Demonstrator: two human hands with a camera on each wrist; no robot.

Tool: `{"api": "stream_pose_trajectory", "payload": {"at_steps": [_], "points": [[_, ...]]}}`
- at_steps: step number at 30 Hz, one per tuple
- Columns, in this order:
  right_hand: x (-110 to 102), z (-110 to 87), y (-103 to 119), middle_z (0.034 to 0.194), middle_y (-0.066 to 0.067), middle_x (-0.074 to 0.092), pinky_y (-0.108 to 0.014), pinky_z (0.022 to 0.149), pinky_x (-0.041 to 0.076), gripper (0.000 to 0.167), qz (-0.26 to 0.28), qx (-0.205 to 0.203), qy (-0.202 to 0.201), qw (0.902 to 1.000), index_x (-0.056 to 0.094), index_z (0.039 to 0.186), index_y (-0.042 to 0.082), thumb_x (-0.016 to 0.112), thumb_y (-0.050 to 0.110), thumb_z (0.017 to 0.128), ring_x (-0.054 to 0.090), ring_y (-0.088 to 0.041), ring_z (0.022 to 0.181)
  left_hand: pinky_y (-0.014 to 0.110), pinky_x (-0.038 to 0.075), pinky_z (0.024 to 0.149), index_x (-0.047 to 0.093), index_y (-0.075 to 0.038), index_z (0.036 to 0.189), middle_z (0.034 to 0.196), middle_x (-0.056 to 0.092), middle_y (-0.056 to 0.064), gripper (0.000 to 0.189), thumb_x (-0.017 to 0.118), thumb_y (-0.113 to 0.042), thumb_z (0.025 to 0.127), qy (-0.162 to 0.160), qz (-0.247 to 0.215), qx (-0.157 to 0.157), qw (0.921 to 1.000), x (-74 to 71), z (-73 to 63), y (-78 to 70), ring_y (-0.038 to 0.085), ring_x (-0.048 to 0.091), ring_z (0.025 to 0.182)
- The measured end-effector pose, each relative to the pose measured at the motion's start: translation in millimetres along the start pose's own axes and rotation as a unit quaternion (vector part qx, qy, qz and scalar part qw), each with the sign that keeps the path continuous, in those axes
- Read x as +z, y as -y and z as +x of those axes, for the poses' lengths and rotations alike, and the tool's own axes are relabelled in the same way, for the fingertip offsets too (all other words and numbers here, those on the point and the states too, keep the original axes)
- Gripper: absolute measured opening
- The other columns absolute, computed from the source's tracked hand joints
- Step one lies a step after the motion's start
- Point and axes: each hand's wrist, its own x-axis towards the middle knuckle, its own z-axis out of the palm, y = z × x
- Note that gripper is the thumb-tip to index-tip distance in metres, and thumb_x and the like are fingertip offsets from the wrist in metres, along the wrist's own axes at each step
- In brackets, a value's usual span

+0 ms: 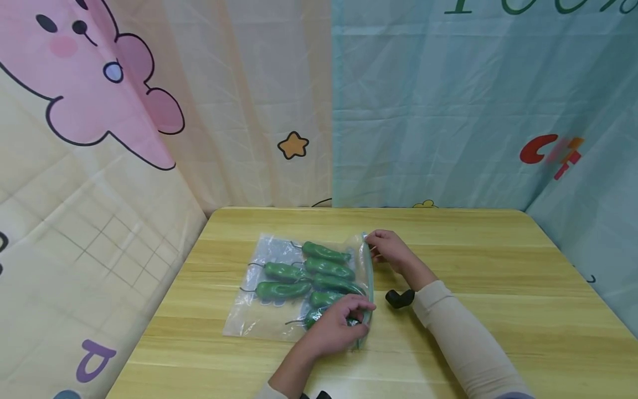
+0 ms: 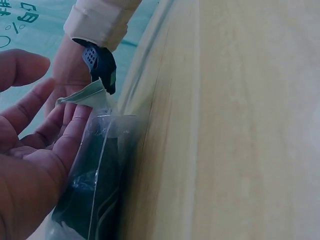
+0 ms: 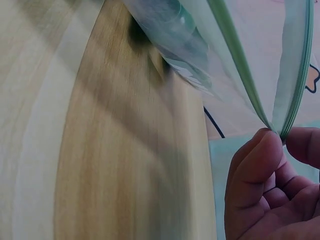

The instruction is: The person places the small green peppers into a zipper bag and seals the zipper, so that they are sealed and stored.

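A clear zip bag (image 1: 244,321) lies on the table with several green peppers (image 1: 284,289) inside, its green-edged mouth toward the right. At the far corner, my right hand (image 1: 391,249) pinches the end of the zip strip (image 3: 295,95) between thumb and forefinger. From there the two sides of the mouth spread apart in the right wrist view. My left hand (image 1: 339,327) is at the near end of the mouth, covering part of the lowest peppers. Its fingers (image 2: 75,132) lie against the bag's edge, with the thumb held away from them.
The light wooden table (image 1: 478,310) extends to both sides of the bag. A black wrist device (image 1: 400,299) sits by the right sleeve. Printed curtains (image 1: 428,111) hang close behind the table and along its sides.
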Motion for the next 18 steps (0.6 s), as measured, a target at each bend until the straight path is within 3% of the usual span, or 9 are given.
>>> {"api": "stream_pose_trajectory", "payload": {"at_steps": [7,11,18], "points": [[-1.5,1.1,-0.4,0.091,-0.008,0.059,-0.028,0.062,0.052,0.018,0.002,0.006,-0.002,1.0000,0.061,0.101,0.001,0.052,0.017,0.102,0.057,-0.021,0.074,0.027,0.051,0.083,0.066,-0.011,0.123,0.119,0.058,-0.006,0.037,0.071,-0.007,0.087,0.006,0.026,0.011,0.9996,-1.7,-3.0,-4.1,0.009,0.058,0.095],[-2.5,1.6,-0.7,0.092,-0.009,0.059,-0.028,0.063,0.053,0.019,0.001,0.011,-0.006,0.9999,0.061,0.101,0.001,0.052,0.017,0.102,0.058,-0.022,0.075,0.024,0.051,0.079,0.068,-0.012,0.120,0.112,0.062,-0.007,0.033,0.072,-0.009,0.087,0.010,0.027,0.001,0.9996,-3.3,-4.0,-3.8,0.007,0.059,0.094],[-4.3,3.9,-2.8,0.092,-0.009,0.058,-0.027,0.062,0.053,0.018,-0.006,0.014,-0.010,0.9998,0.061,0.101,0.001,0.051,0.016,0.102,0.058,-0.021,0.075,0.024,0.051,0.082,0.073,-0.010,0.110,0.099,0.067,-0.005,0.022,0.072,-0.012,0.088,0.038,0.040,0.013,0.9984,-7.2,-4.0,-2.1,0.004,0.059,0.093]]}}
